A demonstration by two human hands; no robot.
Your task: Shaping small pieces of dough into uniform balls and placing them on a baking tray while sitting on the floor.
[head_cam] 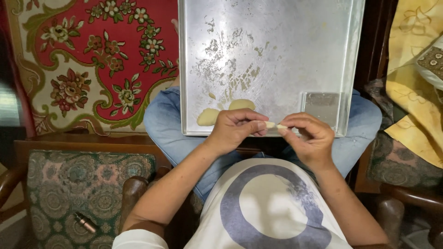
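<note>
Head view, looking down at my lap. My left hand (235, 129) and my right hand (310, 137) meet just over the near edge of the large rectangular aluminium baking tray (323, 55) that rests across my knees in blue jeans (159, 122). Between them I hold a small pale strip of dough (275, 125): the fingers of each hand are closed in a pinch on one end of it, thumbs and forefingers pressed together, the other fingers curled in. The strip sits level, just above the tray's near rim, about midway along that edge. On the tray, near its near-left corner, lie two flat oval pieces of pale dough (224, 110), close to each other and partly hidden by my left hand. Smears of flour or dough residue (230, 69) mark the tray's middle. A small square metal plate (322, 107) lies by the near-right corner. To my left, a small dark cylindrical bottle (85, 222) lies on a green patterned seat cushion (69, 184).
</note>
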